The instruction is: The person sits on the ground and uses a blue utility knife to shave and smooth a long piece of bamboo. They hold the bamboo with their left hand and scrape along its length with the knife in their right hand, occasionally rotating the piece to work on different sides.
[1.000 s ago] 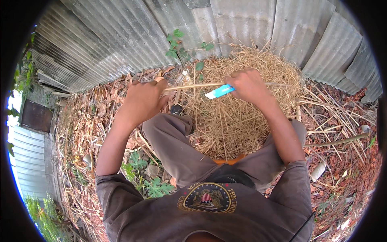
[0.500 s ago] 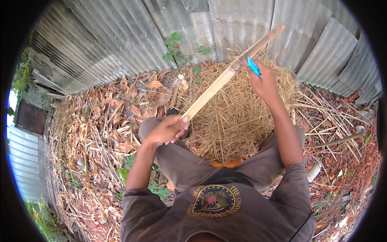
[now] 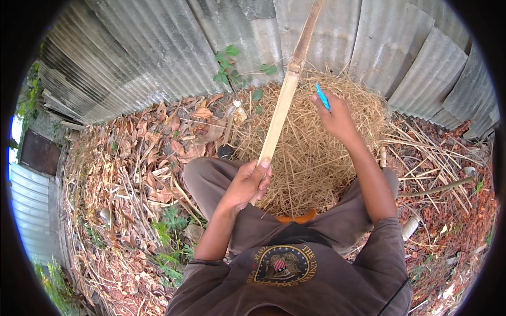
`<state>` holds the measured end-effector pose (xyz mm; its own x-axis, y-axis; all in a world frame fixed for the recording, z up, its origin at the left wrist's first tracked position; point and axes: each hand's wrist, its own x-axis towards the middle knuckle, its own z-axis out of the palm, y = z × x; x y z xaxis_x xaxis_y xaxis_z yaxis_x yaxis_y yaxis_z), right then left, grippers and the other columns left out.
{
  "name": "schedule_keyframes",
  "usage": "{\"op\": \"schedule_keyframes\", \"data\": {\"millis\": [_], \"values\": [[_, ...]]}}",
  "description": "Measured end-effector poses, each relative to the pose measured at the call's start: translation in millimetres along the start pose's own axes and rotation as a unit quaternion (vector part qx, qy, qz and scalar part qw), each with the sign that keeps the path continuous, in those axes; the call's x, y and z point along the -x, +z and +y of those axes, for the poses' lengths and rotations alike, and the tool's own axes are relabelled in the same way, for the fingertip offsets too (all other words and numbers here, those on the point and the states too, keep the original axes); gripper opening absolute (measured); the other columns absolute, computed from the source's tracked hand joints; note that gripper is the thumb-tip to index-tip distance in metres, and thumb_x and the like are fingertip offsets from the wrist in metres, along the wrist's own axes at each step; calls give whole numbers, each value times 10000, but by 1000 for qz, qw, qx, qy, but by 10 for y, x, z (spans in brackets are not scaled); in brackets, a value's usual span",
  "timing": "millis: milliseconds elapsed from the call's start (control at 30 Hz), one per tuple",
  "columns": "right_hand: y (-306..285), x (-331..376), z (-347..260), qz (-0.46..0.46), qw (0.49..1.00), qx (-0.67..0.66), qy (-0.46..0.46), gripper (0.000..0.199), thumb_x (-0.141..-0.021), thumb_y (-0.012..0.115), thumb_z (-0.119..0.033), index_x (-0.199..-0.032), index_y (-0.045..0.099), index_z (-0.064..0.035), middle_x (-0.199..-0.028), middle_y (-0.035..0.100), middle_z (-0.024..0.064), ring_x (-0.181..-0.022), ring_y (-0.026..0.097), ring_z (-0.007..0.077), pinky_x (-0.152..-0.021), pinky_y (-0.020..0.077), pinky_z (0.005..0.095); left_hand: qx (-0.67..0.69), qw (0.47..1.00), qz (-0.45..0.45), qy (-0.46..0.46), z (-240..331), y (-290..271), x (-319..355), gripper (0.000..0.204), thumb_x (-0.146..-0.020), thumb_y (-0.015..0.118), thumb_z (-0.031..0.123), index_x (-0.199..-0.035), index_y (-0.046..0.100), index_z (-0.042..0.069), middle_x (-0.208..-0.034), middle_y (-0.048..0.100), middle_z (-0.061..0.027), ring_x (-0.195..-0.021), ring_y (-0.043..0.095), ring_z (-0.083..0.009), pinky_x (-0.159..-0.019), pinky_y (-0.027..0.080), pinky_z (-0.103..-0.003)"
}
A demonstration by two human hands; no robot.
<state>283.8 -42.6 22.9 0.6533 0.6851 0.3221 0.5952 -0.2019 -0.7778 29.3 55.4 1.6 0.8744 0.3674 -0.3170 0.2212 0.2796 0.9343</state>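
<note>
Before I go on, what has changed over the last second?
The wooden strip swung from lying crosswise to pointing away toward the metal fence. The left hand, still holding it near one end, moved right and drew back. The right hand is now apart from the strip, its blue knife turned to point away. The straw pile stayed put.

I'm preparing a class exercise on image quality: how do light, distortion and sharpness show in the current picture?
Head view: daylight looks soft, no hard shadow on the straw pile; head view: fisheye bends the metal fence, corners black, white glare at far left; head view: left hand and wooden strip look fairly sharp.
</note>
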Motion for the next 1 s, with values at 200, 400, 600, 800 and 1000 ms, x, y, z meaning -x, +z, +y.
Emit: {"op": "schedule_keyframes", "data": {"millis": [200, 400, 600, 800, 1000], "values": [[69, 146, -90, -101, 984, 140, -44, 631, -808, 548, -676, -817, 656, -54, -550, 561, 120, -548, 611, 291, -537, 476, 400, 34, 997, -21, 62, -61, 233, -6, 238, -1022, 422, 220, -1149, 459, 22, -705, 450, -2, -521, 448, -82, -490, 405, -215], [255, 422, -233, -111, 961, 182, -178, 699, -771, 501, -756, -669, 642, -80, -463, 530, 93, -457, 594, 301, -460, 468, 419, -38, 994, 39, 99, 31, 230, 150, 334, -1009, 461, 206, -1296, 449, 36, -732, 430, 21, -555, 415, -32, -497, 356, -175], [364, 463, -252, -69, 942, 222, -242, 691, -751, 535, -752, -577, 596, -86, -434, 518, 80, -397, 566, 277, -411, 446, 394, -231, 931, 167, 230, -45, 256, 228, 416, -978, 511, 168, -1305, 461, -84, -1179, 602, -221, -1096, 576, -229, -968, 413, -322], [433, 476, -265, -53, 946, 215, -237, 686, -742, 547, -752, -537, 583, -99, -420, 511, 74, -390, 563, 266, -397, 438, 373, -266, 919, 180, 227, -49, 219, 299, 405, -966, 521, 153, -1283, 474, -94, -1221, 572, -277, -1182, 551, -293, -991, 400, -341], [314, 147, 29, -28, 949, 269, -163, 714, -741, 500, -788, -568, 626, -107, -428, 519, 80, -406, 571, 259, -397, 441, 378, -281, 920, 149, 230, -74, 274, 370, 382, -964, 509, 124, -1277, 477, -92, -1208, 574, -284, -1183, 552, -325, -1004, 393, -351]]}}
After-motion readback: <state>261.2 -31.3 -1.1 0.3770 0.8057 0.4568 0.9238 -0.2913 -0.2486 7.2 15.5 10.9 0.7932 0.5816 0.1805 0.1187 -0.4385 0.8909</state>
